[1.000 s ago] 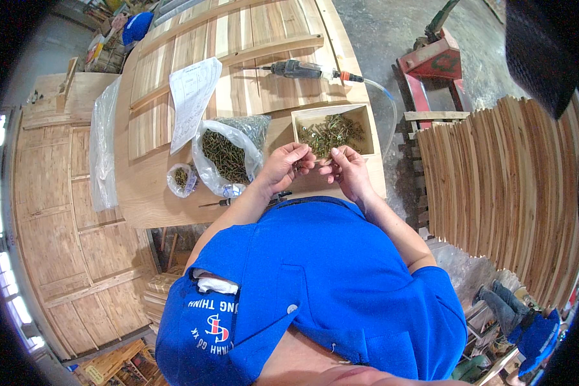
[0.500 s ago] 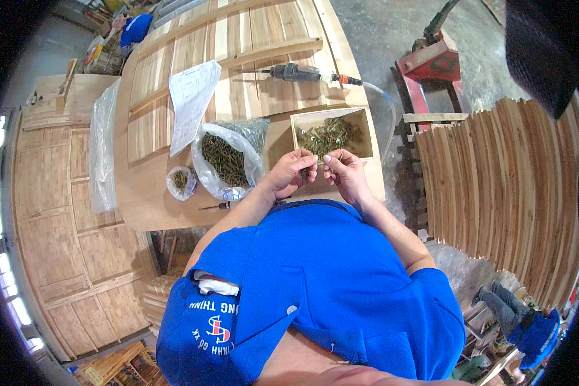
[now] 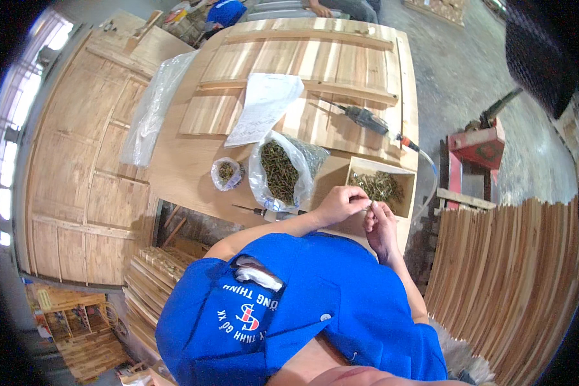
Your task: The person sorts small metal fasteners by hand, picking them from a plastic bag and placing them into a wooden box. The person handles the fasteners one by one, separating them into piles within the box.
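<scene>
1. Plainly, the care begins at the fingertips: the left hand (image 3: 344, 204) and the right hand (image 3: 382, 225) meet right of centre in the frame, each grip with thumb and fingers drawn together. Whether either pinches a piece I can't tell; the fingers hide it.

2. Close by, lower centre-left, a dark driver (image 3: 259, 211) lies at the near edge of the table (image 3: 186, 183), its bit pointing left. I'd mind the left forearm (image 3: 270, 228) there, since a nudge could roll it.

3. Just beyond the hands, right of centre, the wooden box (image 3: 383, 168) holds loose yellowish fasteners (image 3: 378, 185). Working low by its rim looks wisest to me, so a slipped piece drops among the others. A light pinch with the very tips should suit such small metal.

4. Left of the box, mid-frame, sit a large clear bag (image 3: 304, 183), heaped with similar fasteners, and a small bag (image 3: 228, 186). Their mouths gape, so dragging the plastic might spill them.

5. Farther off, at upper centre, a paper sheet (image 3: 267, 106) and a power tool (image 3: 367, 120) lie on the slatted wooden panel (image 3: 251, 58). The tool's hose (image 3: 424, 154) passes right of the box; I'd keep the right elbow clear.
</scene>
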Tool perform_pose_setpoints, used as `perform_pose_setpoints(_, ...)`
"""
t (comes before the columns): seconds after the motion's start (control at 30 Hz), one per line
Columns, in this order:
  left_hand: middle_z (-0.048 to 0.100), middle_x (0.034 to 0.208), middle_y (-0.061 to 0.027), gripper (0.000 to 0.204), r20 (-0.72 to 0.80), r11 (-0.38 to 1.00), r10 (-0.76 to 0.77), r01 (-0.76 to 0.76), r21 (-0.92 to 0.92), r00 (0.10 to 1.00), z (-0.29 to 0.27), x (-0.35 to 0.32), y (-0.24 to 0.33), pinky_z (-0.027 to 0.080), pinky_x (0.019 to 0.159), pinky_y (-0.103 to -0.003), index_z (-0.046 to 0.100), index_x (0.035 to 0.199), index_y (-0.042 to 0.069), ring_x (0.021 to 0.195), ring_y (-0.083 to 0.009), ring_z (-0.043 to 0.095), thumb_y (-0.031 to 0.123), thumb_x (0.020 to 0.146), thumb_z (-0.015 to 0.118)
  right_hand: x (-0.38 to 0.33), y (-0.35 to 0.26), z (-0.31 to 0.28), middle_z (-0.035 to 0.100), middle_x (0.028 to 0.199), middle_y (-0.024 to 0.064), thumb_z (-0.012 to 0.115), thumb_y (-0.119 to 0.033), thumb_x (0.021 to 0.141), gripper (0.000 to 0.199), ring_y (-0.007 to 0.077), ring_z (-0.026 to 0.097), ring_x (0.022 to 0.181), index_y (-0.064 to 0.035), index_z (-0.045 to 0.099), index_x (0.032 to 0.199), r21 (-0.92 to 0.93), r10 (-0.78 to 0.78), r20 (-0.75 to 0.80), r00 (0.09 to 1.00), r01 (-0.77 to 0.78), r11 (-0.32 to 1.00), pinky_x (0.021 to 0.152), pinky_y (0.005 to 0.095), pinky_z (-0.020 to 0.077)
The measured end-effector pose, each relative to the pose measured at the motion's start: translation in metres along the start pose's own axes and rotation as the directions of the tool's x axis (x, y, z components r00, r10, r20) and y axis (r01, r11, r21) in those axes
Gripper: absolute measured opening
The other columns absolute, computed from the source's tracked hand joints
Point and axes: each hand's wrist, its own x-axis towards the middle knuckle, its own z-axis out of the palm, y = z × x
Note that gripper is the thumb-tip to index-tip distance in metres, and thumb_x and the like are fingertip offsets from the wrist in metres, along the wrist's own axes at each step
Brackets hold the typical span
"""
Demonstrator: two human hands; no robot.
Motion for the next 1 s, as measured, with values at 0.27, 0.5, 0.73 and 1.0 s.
perform_pose_setpoints(0.27,0.060,0.068,-0.0124,0.028,0.150,0.986,0.062,-0.084,0.147,0.987,-0.005,0.000,-0.003,0.045,0.059,-0.032,0.060,0.082,0.003,0.061,-0.0209,0.057,0.030,0.082,0.058,-0.003,-0.003,0.006,0.045,0.054,-0.0007,0.048,-0.019,0.092,0.015,0.0077,0.038,0.040,-0.0106,0.045,0.080,0.035,0.015,0.114,0.993,-0.019,0.999,0.037,0.0201,0.0299)
perform_pose_setpoints(0.5,0.061,0.071,-0.0108,0.027,0.148,0.972,0.075,-0.105,0.208,0.986,-0.009,0.002,0.011,0.045,0.059,-0.033,0.061,0.086,0.005,0.061,-0.0223,0.059,0.031,0.079,0.062,-0.002,0.000,-0.003,0.046,0.060,-0.0007,0.049,-0.020,0.092,0.012,0.0060,0.038,0.046,-0.0109,0.047,0.084,0.071,0.000,0.101,0.995,-0.007,0.997,0.039,0.0188,0.0301)
perform_pose_setpoints(0.73,0.061,0.073,-0.0076,0.027,0.044,0.954,0.171,-0.177,0.242,0.984,-0.009,-0.001,0.023,0.045,0.057,-0.031,0.060,0.083,0.006,0.060,-0.0180,0.058,0.032,0.075,0.065,-0.004,-0.001,-0.002,0.048,0.059,-0.0007,0.050,-0.021,0.092,0.012,0.0075,0.041,0.044,-0.0117,0.048,0.085,0.110,-0.028,0.143,0.989,0.012,0.994,0.039,0.0197,0.0341)
perform_pose_setpoints(1.0,0.059,0.067,-0.0117,0.028,0.171,0.930,0.198,-0.240,0.277,0.965,-0.010,0.001,0.016,0.045,0.057,-0.035,0.061,0.080,0.007,0.061,-0.0253,0.059,0.034,0.079,0.061,-0.008,0.000,0.001,0.043,0.058,-0.0017,0.050,-0.024,0.092,0.014,0.0062,0.037,0.045,-0.0127,0.046,0.084,0.077,-0.043,0.188,0.981,0.028,0.997,0.040,0.0193,0.0293)
